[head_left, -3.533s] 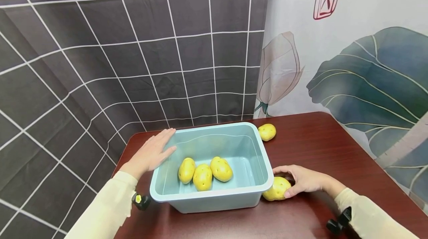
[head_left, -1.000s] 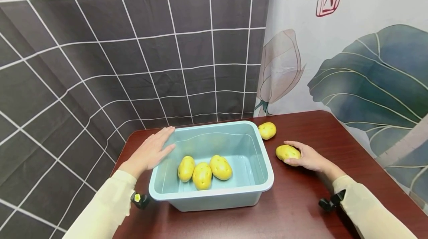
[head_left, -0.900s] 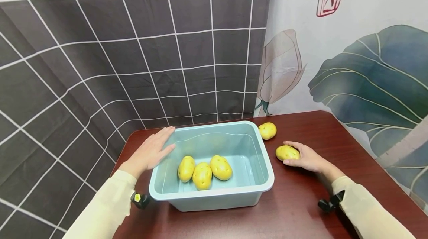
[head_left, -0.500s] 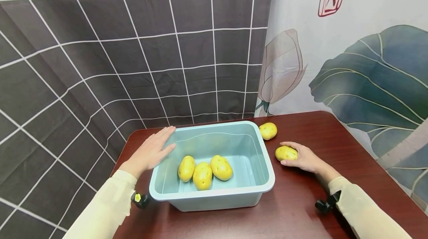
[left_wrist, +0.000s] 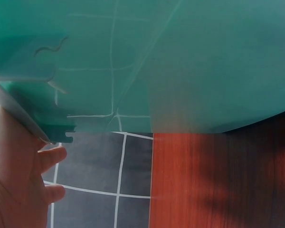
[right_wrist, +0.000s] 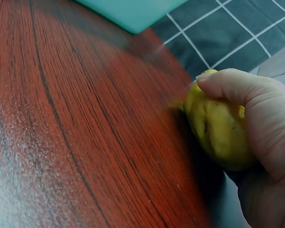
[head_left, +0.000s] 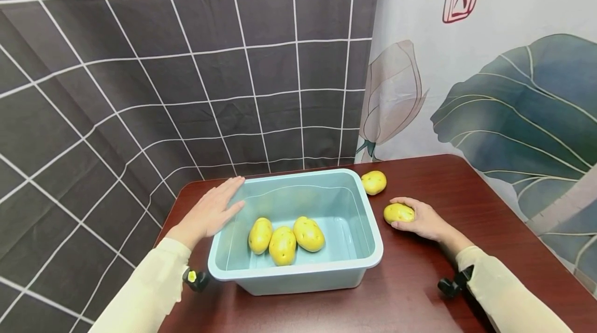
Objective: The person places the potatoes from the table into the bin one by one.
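Note:
My left hand [head_left: 208, 212] lies along the left rim of the pale blue plastic bin [head_left: 298, 272], fingers straight and thumb reaching over the inside. In the left wrist view, fingertips [left_wrist: 54, 156] show past the rim, beside the bin's outer wall [left_wrist: 180, 71]. To the right of the bin, my right hand [head_left: 425, 220] grips a yellow potato [head_left: 398, 213] between thumb and fingers, low over the table. The right wrist view has the thumb across the top of this potato [right_wrist: 218, 126]; the other fingers are mostly hidden behind it. Inside the bin are three potatoes [head_left: 282, 246], close together.
Another potato [head_left: 374, 183] sits by the bin's back right corner, just behind the held one. The dark red wooden table [head_left: 420, 297] ends at a back edge against a grey gridded curtain [head_left: 275, 110]. A white curtain with a lotus print [head_left: 517, 115] hangs at the right.
From beside the bin's front right corner, my right hand has carried the potato back and to the right. Lately it has drifted slightly left. The left hand stays on the rim.

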### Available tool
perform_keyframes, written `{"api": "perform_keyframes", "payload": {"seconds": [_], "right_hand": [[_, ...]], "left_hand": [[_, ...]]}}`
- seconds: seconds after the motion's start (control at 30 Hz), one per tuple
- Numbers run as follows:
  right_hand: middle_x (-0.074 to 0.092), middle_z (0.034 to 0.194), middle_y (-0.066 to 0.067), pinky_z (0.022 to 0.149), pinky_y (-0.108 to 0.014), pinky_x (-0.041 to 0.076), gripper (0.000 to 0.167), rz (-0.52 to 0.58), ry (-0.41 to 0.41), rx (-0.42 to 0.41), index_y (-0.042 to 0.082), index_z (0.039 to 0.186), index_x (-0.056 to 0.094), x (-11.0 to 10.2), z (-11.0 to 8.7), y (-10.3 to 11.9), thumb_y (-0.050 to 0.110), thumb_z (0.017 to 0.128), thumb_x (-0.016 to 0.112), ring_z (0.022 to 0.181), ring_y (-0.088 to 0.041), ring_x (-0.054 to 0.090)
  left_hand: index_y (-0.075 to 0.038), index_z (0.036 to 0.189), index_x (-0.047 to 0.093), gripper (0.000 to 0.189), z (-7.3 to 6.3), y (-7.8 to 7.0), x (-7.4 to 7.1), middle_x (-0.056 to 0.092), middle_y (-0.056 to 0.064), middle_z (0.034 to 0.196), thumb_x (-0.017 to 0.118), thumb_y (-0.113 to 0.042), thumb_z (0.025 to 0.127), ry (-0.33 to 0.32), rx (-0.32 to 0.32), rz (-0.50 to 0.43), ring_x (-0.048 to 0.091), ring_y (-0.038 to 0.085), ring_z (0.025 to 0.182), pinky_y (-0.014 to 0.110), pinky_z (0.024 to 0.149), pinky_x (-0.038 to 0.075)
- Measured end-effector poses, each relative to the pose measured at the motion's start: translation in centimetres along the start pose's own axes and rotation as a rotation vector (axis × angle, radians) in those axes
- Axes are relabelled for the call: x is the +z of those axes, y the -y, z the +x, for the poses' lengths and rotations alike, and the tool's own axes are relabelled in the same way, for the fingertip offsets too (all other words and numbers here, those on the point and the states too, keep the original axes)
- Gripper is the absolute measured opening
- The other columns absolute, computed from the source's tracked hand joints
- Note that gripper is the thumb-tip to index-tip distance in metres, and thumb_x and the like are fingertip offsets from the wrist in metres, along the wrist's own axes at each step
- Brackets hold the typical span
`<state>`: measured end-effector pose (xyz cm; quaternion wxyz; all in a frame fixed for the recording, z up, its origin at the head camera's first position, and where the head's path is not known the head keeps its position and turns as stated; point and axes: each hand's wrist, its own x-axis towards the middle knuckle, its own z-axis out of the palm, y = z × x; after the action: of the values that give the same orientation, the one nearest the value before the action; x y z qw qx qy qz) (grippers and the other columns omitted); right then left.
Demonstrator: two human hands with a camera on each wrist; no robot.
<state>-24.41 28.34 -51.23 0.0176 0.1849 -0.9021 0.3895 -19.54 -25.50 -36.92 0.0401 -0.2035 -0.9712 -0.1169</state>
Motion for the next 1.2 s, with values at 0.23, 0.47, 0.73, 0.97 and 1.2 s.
{"api": "perform_keyframes", "payload": {"seconds": [0.23, 0.47, 0.73, 0.97, 1.2], "right_hand": [[0.063, 0.106, -0.007, 0.073, -0.037, 0.045, 0.063, -0.015, -0.019, -0.004, 0.013, 0.127, 0.058, 0.0, -0.1, 0.1, 0.036, 0.075, 0.082, 0.088, -0.022, 0.054], [0.064, 0.107, -0.007, 0.072, -0.035, 0.045, 0.063, -0.006, -0.038, -0.008, 0.011, 0.127, 0.059, -0.5, -0.3, 0.7, 0.036, 0.075, 0.083, 0.087, -0.022, 0.054], [0.062, 0.108, -0.006, 0.072, -0.035, 0.045, 0.063, -0.005, -0.03, 0.0, 0.014, 0.129, 0.058, -1.1, -0.2, 1.1, 0.038, 0.076, 0.082, 0.088, -0.021, 0.053], [0.062, 0.112, -0.006, 0.075, -0.037, 0.045, 0.066, 0.006, -0.016, 0.004, 0.014, 0.13, 0.057, -1.7, -0.1, 1.8, 0.04, 0.075, 0.082, 0.091, -0.023, 0.053], [0.061, 0.112, -0.008, 0.074, -0.038, 0.046, 0.067, 0.015, -0.021, 0.006, 0.013, 0.131, 0.055, -2.5, -0.1, 2.6, 0.039, 0.076, 0.081, 0.091, -0.025, 0.053]], "left_hand": [[-0.011, 0.151, 0.031, 0.063, 0.0, 0.0, 0.0, 0.032, 0.012, 0.154, 0.052, -0.037, 0.097, -0.008, -0.005, -0.011, 0.026, 0.031, 0.142, 0.058, 0.111, 0.023], [-0.011, 0.151, 0.03, 0.064, 0.0, 0.0, 0.1, 0.032, 0.012, 0.154, 0.052, -0.036, 0.097, -0.003, -0.003, -0.012, 0.026, 0.032, 0.142, 0.058, 0.111, 0.023], [-0.011, 0.152, 0.03, 0.064, 0.0, 0.0, 0.0, 0.031, 0.011, 0.154, 0.05, -0.04, 0.098, 0.008, -0.008, -0.009, 0.025, 0.031, 0.143, 0.057, 0.111, 0.023], [-0.01, 0.151, 0.031, 0.063, 0.0, 0.0, 0.1, 0.032, 0.013, 0.154, 0.052, -0.037, 0.097, 0.001, -0.002, -0.014, 0.027, 0.032, 0.142, 0.058, 0.111, 0.023], [-0.011, 0.152, 0.03, 0.064, 0.0, 0.1, 0.0, 0.031, 0.012, 0.155, 0.051, -0.038, 0.098, 0.006, 0.001, -0.005, 0.025, 0.032, 0.143, 0.057, 0.112, 0.022]]}}
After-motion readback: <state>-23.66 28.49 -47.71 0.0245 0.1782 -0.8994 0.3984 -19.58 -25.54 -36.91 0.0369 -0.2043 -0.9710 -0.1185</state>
